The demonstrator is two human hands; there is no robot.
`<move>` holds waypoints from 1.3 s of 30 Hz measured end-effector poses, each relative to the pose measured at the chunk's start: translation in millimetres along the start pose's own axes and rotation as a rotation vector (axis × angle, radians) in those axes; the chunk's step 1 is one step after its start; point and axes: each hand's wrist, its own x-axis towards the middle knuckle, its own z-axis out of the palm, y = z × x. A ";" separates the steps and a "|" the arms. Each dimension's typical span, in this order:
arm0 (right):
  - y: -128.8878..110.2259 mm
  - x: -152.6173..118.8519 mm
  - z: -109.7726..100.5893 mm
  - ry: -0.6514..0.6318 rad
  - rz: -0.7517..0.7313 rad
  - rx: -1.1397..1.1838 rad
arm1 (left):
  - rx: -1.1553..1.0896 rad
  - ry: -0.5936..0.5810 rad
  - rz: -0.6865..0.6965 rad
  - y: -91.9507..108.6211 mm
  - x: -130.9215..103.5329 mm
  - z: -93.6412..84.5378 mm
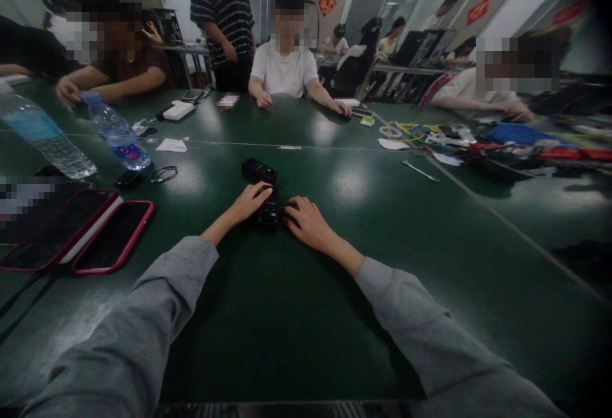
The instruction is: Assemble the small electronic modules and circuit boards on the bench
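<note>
A small black box-shaped device (268, 212) with a dark screen and light markings stands on the green table in front of me. My left hand (248, 202) is closed around its left side and far end, thumb lying across the top. Just right of the device is my right hand (308, 222), its fingers curled in toward a dark shape at the fingertips that I cannot make out. Behind my left fingers lies a second, similar black device (259, 169), touched by neither hand as far as I can see.
To the left are a pink-edged phone (115, 237), a larger tablet-like device (62, 230) and two water bottles, one blue-capped (117, 131). On the right lie a wrench (421, 171) and tangled cables (430, 134). A person in a white shirt (285, 69) sits opposite.
</note>
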 end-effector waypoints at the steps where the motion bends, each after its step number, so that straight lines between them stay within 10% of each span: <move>1: -0.1 0.0 -0.2 -0.001 0.000 0.001 | 0.002 -0.007 -0.010 0.2 -0.4 -0.3; 26: -0.4 0.3 2.5 0.006 -0.001 -0.013 | -0.378 -0.028 -0.103 11.5 -6.2 -1.3; 39: -1.3 0.5 -1.4 -0.026 0.005 0.036 | -0.699 0.236 -0.205 0.6 0.7 -7.2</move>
